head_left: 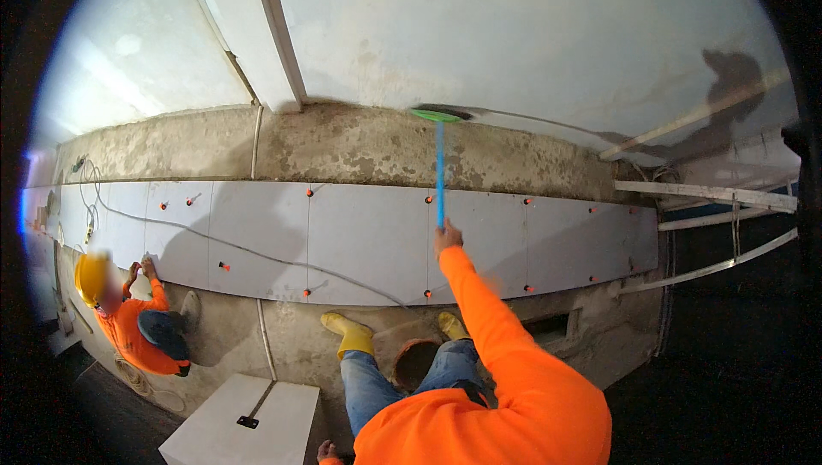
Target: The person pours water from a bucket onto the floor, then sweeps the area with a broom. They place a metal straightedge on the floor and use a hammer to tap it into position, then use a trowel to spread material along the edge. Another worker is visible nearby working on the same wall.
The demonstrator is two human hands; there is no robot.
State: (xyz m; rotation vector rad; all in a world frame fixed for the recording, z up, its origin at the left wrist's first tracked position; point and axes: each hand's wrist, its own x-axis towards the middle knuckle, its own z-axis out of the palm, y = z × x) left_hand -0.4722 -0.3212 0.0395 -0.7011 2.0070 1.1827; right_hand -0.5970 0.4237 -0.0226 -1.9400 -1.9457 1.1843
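My right hand [448,238] is closed round the blue handle of a broom [441,175], with the arm stretched out over the tiles. The broom's green head [437,114] is at the far side, where the rough cement strip [360,144] meets the pale wall. Low at the bottom edge is my left hand [326,451], close to my side and near a white box-like block [244,426]. Its fingers are too small and partly cut off to read. Below the broom runs a row of large light-grey tiles [368,238] with small orange clips along the joints.
Between my yellow boots [349,333] stands a round bucket [417,364]. A grey cable [257,253] snakes across the tiles. At the left a co-worker in a yellow helmet [88,279] crouches, hands by the tile edge. Pale rails of a frame [711,193] jut in from the right.
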